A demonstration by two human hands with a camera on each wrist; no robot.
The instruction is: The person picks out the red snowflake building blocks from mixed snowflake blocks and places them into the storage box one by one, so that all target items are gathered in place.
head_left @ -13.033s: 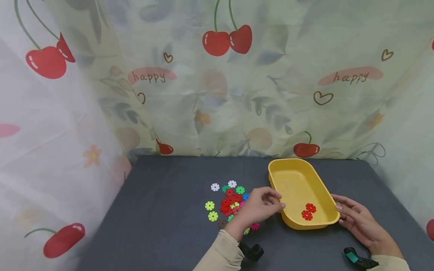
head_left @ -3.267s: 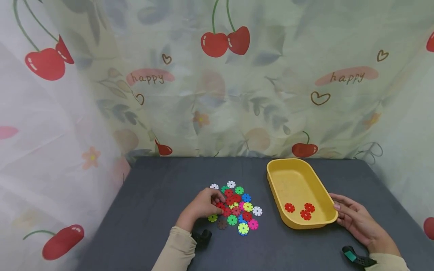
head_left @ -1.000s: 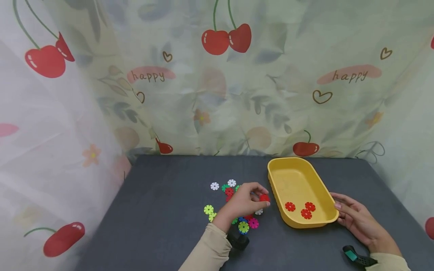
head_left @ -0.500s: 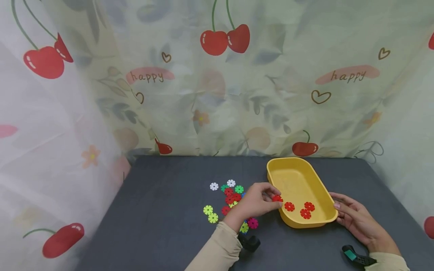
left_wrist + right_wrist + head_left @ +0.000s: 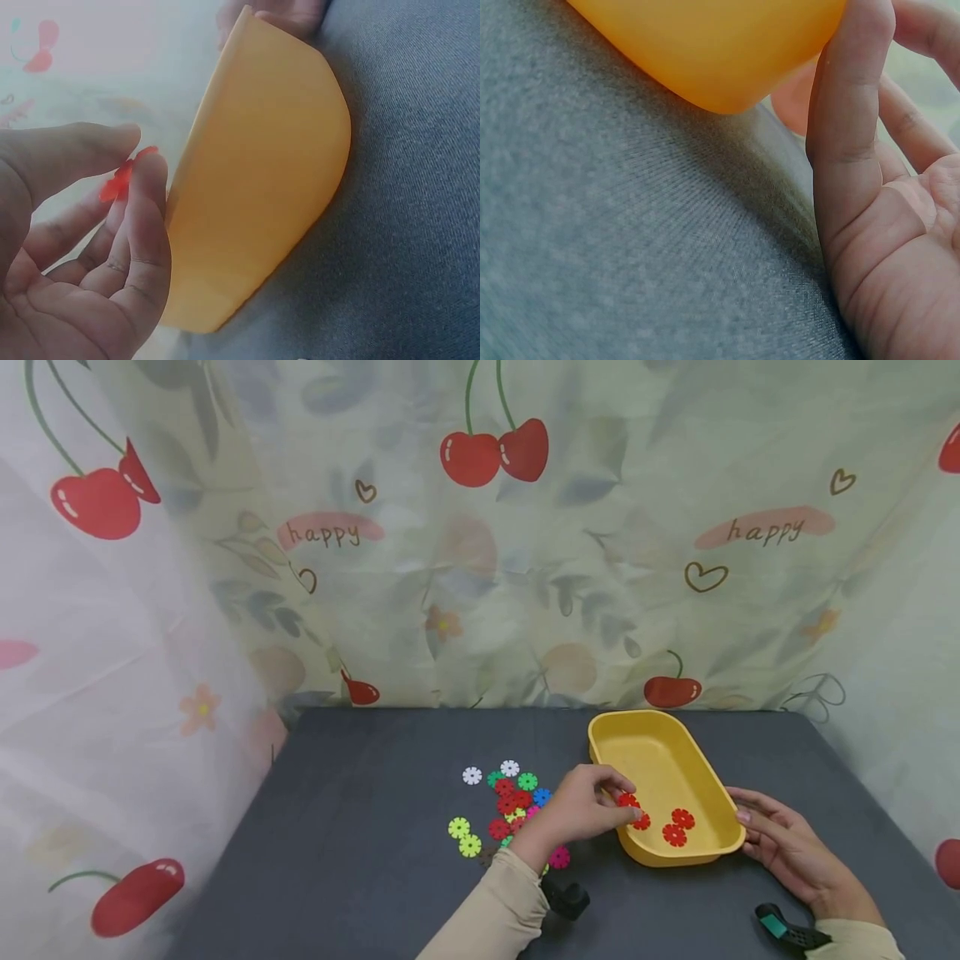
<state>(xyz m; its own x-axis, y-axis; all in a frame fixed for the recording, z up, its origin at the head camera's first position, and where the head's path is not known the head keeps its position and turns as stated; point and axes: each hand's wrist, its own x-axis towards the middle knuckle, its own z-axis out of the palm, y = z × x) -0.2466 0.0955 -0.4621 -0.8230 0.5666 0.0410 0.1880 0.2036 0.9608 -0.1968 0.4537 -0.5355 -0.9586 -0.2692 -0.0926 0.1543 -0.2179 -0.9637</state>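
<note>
Between thumb and fingertips, my left hand (image 5: 581, 810) pinches a red plastic snowflake disc (image 5: 627, 798) over the left rim of a yellow tray (image 5: 663, 856). The left wrist view shows the disc (image 5: 116, 184) nearly edge-on, beside the tray's outer wall (image 5: 262, 150). Three red snowflake discs (image 5: 674, 835) lie in the tray's near end, one directly under the held disc. My right hand (image 5: 802, 856) rests against the tray's right side with its fingers loosely extended; in the right wrist view its fingers stand at the tray's yellow wall (image 5: 735, 60).
Left of the tray, a loose pile of snowflake discs (image 5: 505, 803) in red, green, blue, white, yellow and pink lies on the dark grey table (image 5: 360, 827), partly hidden behind my left forearm. A printed curtain (image 5: 480, 568) closes off the back and sides.
Since the earliest frame, a third red disc has come to lie in the tray. My left hand went to the pile, took another red disc and carried it right, over the rim. My right hand stayed.
</note>
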